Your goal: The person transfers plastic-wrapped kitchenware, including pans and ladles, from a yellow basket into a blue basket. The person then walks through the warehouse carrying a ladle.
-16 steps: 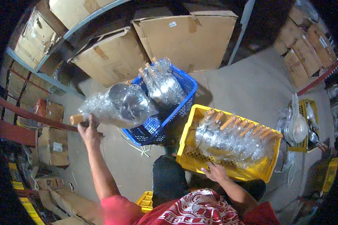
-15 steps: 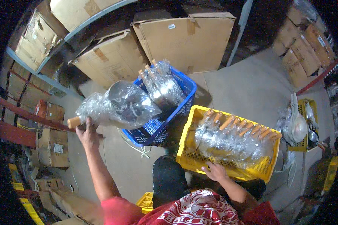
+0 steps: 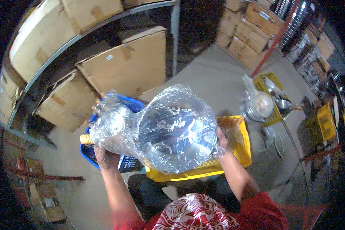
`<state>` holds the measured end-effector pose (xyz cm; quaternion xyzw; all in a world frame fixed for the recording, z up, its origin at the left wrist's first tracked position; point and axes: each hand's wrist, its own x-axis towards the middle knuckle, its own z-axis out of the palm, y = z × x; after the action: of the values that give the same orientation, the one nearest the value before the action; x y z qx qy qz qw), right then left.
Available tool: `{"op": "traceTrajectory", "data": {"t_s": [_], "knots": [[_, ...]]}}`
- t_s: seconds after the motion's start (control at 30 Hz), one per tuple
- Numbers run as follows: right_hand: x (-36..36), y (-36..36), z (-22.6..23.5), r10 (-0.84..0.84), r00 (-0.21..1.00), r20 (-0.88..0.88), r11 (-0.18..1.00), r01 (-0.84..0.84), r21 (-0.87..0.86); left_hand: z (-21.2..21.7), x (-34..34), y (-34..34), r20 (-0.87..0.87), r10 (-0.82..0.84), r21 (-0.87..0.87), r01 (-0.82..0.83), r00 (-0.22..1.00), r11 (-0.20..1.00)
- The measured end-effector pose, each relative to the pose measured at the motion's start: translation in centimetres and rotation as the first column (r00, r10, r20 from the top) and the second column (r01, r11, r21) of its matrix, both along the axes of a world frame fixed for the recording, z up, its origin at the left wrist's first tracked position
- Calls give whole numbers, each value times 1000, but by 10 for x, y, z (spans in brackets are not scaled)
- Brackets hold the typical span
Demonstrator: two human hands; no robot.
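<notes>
Pan in clear plastic wrap, held up in both hands

Pan (image 3: pixel 176 132), dark, round, bagged in crinkled clear plastic, is up in front of the chest with its flat face turned to the camera. Wooden handle end (image 3: pixel 86 139) sticks out to the left.

Left hand (image 3: pixel 105 157): grip closed from below on the wrapped handle section, fingers curled into the plastic. Right hand (image 3: pixel 221 138): grip closed on the pan's right rim, fingers over the wrap.

Behind the pan, low on the floor: yellow crate (image 3: pixel 239 147) on the right, mostly hidden by the pan; blue crate (image 3: pixel 89 153) on the left, just beside it, with more plastic-wrapped goods (image 3: pixel 111 111) sitting in it.

Further out: open cardboard boxes (image 3: pixel 126 67) under a metal shelf (image 3: pixel 84 34) carrying more boxes. To the right, a second yellow crate (image 3: pixel 274 115) with another wrapped item (image 3: pixel 257 105) at it, well apart from the hands. Concrete floor (image 3: pixel 211 73) between.
</notes>
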<state>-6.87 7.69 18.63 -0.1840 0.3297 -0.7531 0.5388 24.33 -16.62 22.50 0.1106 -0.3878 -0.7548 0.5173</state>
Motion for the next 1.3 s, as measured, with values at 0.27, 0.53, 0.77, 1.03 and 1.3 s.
{"op": "traceTrajectory", "data": {"t_s": [0.27, 0.53, 0.77, 1.03, 1.3], "knots": [[-40, 78, 14, -142, 990, 1, 983, 141, 113, -40, -79, 31, -46, -229, 235, 233, 972, 944], [-54, 95, 16, -458, 829, -322, 753, 554, 356, -76, -107, 28, 237, -518, 432, 388, 822, 814], [-160, 203, 72, -73, 634, -770, 610, 639, 469, -82, -143, 91, 921, 37, -251, 516, 389, 819], [-174, 206, 45, 651, -121, -750, 545, 762, 351, -66, -208, 188, 984, -157, 106, 978, -78, 180], [-133, 182, -16, 771, -48, -635, 429, 777, 462, -209, -285, 297, 888, -432, 222, 970, -157, 103]]}}
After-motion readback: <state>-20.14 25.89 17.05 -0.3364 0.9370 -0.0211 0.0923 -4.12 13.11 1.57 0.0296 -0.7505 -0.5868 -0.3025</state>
